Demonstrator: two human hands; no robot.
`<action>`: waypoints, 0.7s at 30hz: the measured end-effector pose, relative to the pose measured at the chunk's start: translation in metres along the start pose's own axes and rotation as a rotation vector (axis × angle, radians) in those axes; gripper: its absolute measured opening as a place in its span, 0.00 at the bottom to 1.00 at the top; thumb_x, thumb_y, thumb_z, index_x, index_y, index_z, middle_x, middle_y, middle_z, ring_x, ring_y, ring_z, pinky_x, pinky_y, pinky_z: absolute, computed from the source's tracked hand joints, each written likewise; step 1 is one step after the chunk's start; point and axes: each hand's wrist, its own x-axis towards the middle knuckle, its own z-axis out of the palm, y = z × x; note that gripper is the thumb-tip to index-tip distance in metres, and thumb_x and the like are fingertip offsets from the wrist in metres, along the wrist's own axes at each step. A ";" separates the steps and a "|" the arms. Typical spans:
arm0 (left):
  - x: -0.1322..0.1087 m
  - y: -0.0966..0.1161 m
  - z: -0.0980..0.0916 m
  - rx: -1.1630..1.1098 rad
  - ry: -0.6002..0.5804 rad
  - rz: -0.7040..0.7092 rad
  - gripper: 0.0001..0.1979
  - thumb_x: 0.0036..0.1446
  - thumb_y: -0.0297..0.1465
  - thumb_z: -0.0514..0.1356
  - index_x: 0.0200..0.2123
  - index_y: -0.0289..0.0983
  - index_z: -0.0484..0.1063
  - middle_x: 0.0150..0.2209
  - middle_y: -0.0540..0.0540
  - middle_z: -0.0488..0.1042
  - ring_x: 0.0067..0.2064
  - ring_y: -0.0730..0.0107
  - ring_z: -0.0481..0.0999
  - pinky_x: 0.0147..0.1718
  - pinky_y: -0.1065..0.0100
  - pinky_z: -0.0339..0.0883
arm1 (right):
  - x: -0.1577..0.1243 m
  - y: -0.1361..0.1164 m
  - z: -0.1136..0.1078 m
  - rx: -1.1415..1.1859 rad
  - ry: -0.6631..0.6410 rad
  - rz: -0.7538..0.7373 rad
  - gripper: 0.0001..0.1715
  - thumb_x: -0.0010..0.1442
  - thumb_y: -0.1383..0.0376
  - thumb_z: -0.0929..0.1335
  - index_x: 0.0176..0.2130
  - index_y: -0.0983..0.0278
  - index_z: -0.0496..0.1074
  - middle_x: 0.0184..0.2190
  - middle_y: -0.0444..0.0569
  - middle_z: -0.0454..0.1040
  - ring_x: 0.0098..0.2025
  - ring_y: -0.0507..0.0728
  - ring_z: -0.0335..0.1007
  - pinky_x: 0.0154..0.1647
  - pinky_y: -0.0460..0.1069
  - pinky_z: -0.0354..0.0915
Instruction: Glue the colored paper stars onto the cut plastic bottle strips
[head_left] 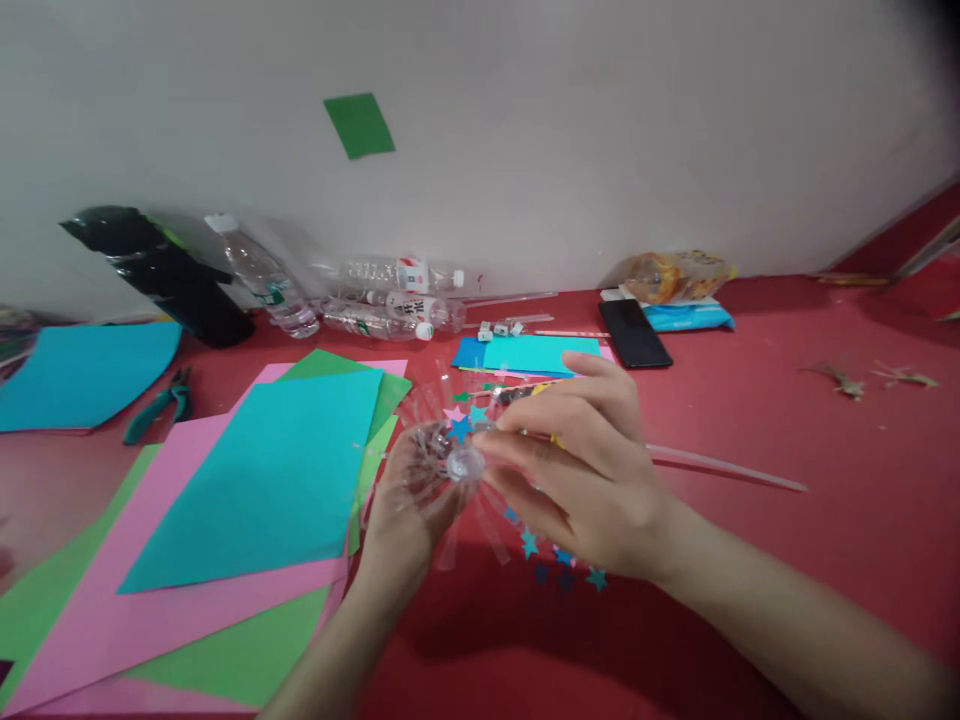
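My left hand point(416, 480) is closed around a clear plastic bottle piece point(466, 463), cut into thin strips that fan out around its round mouth. The mouth faces me. Close by, the thumb and forefinger of my right hand point(581, 455) come together at the right of the mouth; what they pinch, if anything, I cannot make out. Just above the mouth shows a blue paper star point(460, 428), with a light-blue star point(478, 415) and a pink star point(454, 413) beside it. Below my right hand, several blue stars point(529, 543) lie scattered on the red table.
Large coloured sheets point(262, 490) overlap at the left, near pliers point(159, 405). Along the wall are a black container point(172, 280), an upright bottle point(262, 275) and several lying bottles point(375, 318). A phone point(635, 333), a snack packet point(675, 277) and a clear strip point(727, 467) lie right.
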 end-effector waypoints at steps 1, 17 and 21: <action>0.001 -0.001 -0.001 0.008 -0.003 0.001 0.25 0.41 0.24 0.70 0.44 0.43 0.69 0.40 0.52 0.76 0.41 0.69 0.78 0.41 0.71 0.71 | 0.000 0.001 -0.001 0.003 -0.011 0.016 0.07 0.60 0.68 0.71 0.41 0.64 0.76 0.39 0.48 0.76 0.45 0.57 0.69 0.62 0.61 0.58; 0.004 -0.003 -0.005 0.184 0.039 0.130 0.23 0.42 0.28 0.69 0.43 0.44 0.69 0.42 0.49 0.76 0.43 0.67 0.78 0.42 0.69 0.73 | 0.005 0.003 -0.004 0.064 -0.053 0.057 0.10 0.59 0.69 0.70 0.43 0.66 0.75 0.42 0.53 0.73 0.45 0.59 0.69 0.53 0.60 0.61; 0.003 -0.002 -0.004 0.186 0.048 0.131 0.22 0.42 0.28 0.69 0.43 0.44 0.69 0.43 0.49 0.76 0.42 0.68 0.79 0.40 0.69 0.73 | 0.006 0.004 -0.004 0.100 -0.062 0.064 0.10 0.59 0.72 0.69 0.41 0.66 0.76 0.42 0.52 0.74 0.44 0.58 0.68 0.51 0.59 0.62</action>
